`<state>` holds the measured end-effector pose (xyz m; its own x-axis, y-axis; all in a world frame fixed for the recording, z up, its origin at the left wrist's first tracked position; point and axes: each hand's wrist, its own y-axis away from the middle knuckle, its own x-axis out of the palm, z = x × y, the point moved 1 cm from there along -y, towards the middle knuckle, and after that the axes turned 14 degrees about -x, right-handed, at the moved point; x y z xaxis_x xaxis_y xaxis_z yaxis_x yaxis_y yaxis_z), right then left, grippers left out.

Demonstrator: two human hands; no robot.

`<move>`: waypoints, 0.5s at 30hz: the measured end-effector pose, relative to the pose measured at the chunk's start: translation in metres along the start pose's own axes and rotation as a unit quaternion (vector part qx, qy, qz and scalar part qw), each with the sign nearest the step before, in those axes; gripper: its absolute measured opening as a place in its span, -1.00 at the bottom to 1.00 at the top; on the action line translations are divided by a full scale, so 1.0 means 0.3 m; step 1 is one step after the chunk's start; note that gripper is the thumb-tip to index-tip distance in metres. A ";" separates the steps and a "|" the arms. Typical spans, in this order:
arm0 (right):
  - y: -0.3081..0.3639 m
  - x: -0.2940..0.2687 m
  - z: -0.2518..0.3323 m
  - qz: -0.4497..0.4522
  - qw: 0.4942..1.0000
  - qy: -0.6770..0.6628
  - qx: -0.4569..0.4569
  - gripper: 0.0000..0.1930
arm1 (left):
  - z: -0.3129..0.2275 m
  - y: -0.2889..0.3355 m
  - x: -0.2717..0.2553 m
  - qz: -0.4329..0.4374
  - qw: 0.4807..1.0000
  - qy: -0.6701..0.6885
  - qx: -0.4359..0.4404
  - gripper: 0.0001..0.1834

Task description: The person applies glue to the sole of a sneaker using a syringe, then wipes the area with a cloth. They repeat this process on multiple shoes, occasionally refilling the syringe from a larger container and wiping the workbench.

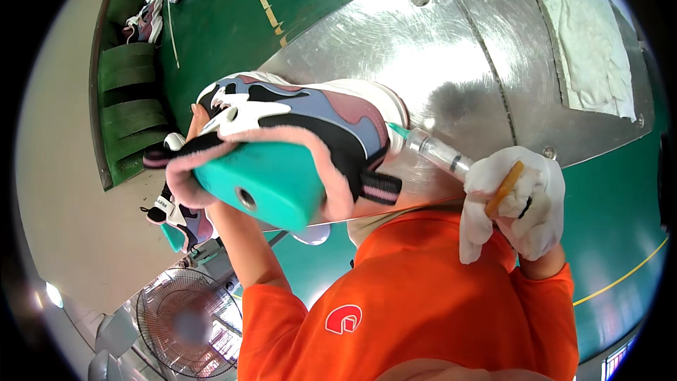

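Observation:
A sneaker (349,116) in black, grey-blue, mauve and white is held over the metal table, a teal shoe last (271,173) filling its opening. My bare left hand (198,121) grips it from the far left; most of that hand is hidden behind the shoe, and a few fingers show. My right hand (518,201), in a white glove, is closed around a clear syringe (438,152). The syringe's teal tip meets the edge between upper and white sole at the heel. An amber-brown strip (504,189) lies across the gloved fingers, its kind unclear.
The metal table (352,35) has a white cloth (582,42) at its far right. To the left runs a green conveyor (211,14) carrying sneakers (144,22) beside a slotted green piece (127,113). Another sneaker (187,222) sits near my left forearm, above a fan (187,324).

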<state>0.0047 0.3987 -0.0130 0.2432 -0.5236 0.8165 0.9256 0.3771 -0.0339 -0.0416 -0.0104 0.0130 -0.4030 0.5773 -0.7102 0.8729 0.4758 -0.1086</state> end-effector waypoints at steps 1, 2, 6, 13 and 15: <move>0.001 -0.001 -0.010 -0.003 1.000 0.008 -0.027 -0.73 | -0.007 -0.007 -0.012 0.096 0.974 0.165 0.121 -0.74; -0.004 -0.002 -0.036 -0.012 0.999 0.024 -0.047 -0.79 | -0.014 -0.025 -0.016 0.184 0.932 0.243 0.195 -0.76; -0.001 -0.001 -0.005 0.002 1.000 0.027 -0.001 -0.71 | -0.030 -0.022 -0.062 0.189 0.930 0.183 0.257 -0.72; -0.017 -0.008 -0.074 0.036 0.993 -0.056 -0.100 -0.72 | -0.083 0.164 -0.040 0.020 0.976 0.206 0.063 -0.75; -0.013 -0.011 -0.084 0.050 0.991 -0.050 -0.113 -0.70 | -0.094 0.267 -0.052 0.060 0.969 0.238 -0.032 -0.60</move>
<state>0.0076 0.3797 -0.0302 0.3165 -0.4092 0.8558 0.9427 0.2360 -0.2358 0.0269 0.0373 0.0350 -0.3935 0.8647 -0.3121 0.9090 0.4168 0.0087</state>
